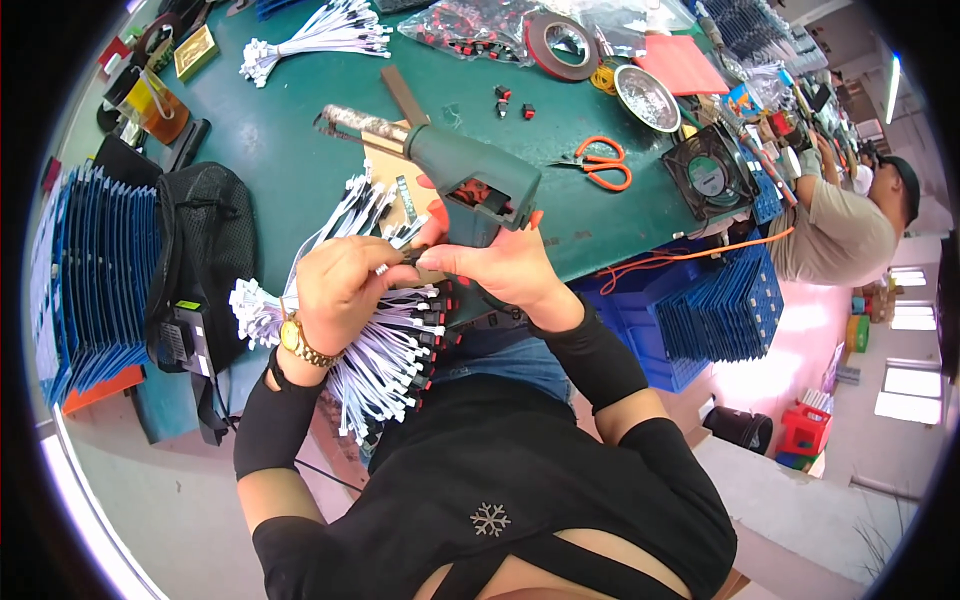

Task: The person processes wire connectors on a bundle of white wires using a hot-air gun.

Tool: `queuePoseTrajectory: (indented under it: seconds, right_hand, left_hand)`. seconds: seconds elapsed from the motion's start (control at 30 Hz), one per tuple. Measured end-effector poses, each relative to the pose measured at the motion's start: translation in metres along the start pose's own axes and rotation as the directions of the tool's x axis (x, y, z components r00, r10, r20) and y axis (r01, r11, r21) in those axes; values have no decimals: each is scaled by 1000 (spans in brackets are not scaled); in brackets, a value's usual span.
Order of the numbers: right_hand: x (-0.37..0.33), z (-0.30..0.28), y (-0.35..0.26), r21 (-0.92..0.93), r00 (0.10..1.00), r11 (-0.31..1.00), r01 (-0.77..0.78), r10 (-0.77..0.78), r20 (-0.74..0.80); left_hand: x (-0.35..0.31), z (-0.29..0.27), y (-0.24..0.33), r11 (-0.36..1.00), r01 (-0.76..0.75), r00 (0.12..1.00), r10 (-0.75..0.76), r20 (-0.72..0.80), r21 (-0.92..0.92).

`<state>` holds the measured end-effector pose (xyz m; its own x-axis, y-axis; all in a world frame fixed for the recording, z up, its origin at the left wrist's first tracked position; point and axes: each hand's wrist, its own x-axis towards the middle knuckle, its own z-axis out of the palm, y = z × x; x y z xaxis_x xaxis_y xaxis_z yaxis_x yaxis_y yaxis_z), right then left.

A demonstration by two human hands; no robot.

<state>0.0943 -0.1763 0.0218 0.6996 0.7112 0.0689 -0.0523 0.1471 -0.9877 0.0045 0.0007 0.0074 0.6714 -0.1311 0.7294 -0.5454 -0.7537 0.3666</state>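
My left hand [345, 285] is closed, thumb and fingers pinching white cables near their small dark ends. From the right, my right hand [505, 268] meets it, its thumb pressed to the same spot; the heat gun hides part of its fingers. That green heat gun [475, 170] lies across the view just above my right hand, its metal nozzle pointing to the upper left. Beneath and beside my left hand spreads a bundle of white cables [385, 365], with black and red connectors along its right edge. Another cable bunch [258, 312] shows white plugs by my wrist.
Orange-handled scissors [600, 163], a metal bowl [648, 98] and a black fan [708, 172] sit to the right. A tape roll [562, 46] and a cable bundle [320, 40] lie farther back. Stacked blue panels [95, 275] and a black mesh bag [205, 240] stand left. Another person [845, 225] works at right.
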Motion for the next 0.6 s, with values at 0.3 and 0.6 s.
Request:
queuePoseTrajectory:
  seconds: [0.3, 0.6]
  right_hand:
    - [-4, 13, 6, -42, 995, 997, 65, -68, -76]
    - [-10, 4, 3, -79, 994, 992, 97, -101, -38]
  left_hand:
    - [2, -7, 2, 997, -17, 999, 20, 42, -77]
    - [-2, -19, 0, 526, 730, 683, -546, 485, -435]
